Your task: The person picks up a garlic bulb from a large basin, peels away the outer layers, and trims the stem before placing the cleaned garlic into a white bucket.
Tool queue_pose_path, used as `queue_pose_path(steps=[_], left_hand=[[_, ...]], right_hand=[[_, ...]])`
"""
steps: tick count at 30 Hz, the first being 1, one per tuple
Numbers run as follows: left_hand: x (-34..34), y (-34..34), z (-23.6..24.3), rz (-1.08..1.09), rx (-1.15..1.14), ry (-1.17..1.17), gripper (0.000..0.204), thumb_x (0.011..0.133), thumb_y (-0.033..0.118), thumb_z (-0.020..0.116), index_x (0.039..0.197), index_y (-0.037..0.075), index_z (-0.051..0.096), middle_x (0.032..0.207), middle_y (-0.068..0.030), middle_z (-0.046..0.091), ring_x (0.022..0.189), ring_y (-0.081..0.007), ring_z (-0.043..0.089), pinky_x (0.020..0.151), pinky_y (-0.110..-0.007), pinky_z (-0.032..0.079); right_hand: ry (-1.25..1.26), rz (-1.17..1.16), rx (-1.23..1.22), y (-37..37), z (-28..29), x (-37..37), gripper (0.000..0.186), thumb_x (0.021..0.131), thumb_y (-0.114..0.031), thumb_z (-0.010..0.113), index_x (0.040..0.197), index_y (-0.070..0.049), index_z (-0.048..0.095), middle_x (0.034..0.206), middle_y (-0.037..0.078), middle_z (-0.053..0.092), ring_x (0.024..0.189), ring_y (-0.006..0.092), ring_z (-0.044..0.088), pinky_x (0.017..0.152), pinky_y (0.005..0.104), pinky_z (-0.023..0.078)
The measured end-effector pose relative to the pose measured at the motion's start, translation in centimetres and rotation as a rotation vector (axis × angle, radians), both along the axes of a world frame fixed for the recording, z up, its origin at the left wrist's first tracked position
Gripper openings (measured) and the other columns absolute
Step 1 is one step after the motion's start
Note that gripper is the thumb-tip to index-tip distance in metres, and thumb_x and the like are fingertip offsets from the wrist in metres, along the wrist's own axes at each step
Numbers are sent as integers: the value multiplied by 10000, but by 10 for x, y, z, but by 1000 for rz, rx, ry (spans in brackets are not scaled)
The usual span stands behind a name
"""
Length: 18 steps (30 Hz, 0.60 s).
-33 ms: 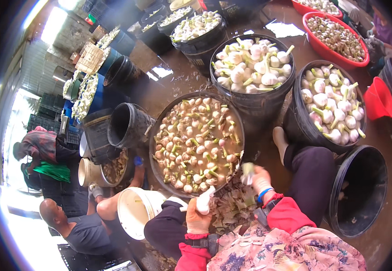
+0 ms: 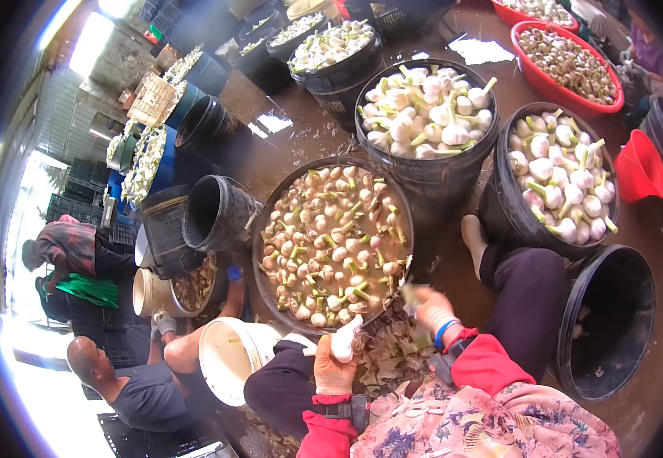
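Gloved in orange, my left hand (image 2: 334, 372) is closed around a white garlic bulb (image 2: 344, 341) at the near rim of a wide dark tub (image 2: 267, 296). Unpeeled, brownish garlic bulbs (image 2: 324, 237) with short green stems lie in murky water in that tub. To the right, my right hand (image 2: 433, 311), also gloved, is closed on a small pale greenish piece (image 2: 412, 298), too blurred to name. Beneath and between both hands is a heap of loose garlic skins (image 2: 392, 347).
Two black buckets of whitish garlic (image 2: 428, 111) (image 2: 564, 175) stand beyond the tub and at right. An empty-looking black bucket (image 2: 606, 324) is by my right knee, a white bucket (image 2: 228, 359) at my left. A person (image 2: 144, 389) sits at far left. A red basin (image 2: 568, 65) holds more garlic.
My right hand has shifted slightly left and down, and the pale piece in it has tilted and blurred. My left hand keeps its hold on the garlic bulb.
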<state>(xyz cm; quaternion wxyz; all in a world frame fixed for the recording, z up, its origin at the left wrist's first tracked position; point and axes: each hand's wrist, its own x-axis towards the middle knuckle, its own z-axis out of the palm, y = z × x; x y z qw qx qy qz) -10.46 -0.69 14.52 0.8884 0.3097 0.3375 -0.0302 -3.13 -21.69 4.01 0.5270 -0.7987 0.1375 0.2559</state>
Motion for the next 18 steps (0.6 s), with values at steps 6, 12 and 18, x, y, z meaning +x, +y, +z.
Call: queue_pose_path(steps=[6,12,18], left_hand=[[3,-10,-21,-158,371,-104,219,869,126,610,1029,-17,560,929,-74,623,814,-158,617,727,-262,505],[6,-19,-38,-355,584,56,370,883,259,607,1116,-23,554,932,-72,624,819,-160,614,703,-278,514],[2,-27,-36,-236,-51,21,358,906,302,549,1172,62,532,1098,-75,601,965,-247,585,784,-415,497]], right_hand=[[144,-91,902,43,39,-25,402,805,-41,646,1193,-3,549,1076,65,621,970,146,573,864,259,453],[-112,-293,731,45,46,-19,213,816,-10,607,1023,-52,640,901,22,638,794,89,576,691,225,473],[212,-897,1036,29,26,6,206,816,44,528,931,-84,643,826,45,639,676,174,612,508,288,512]])
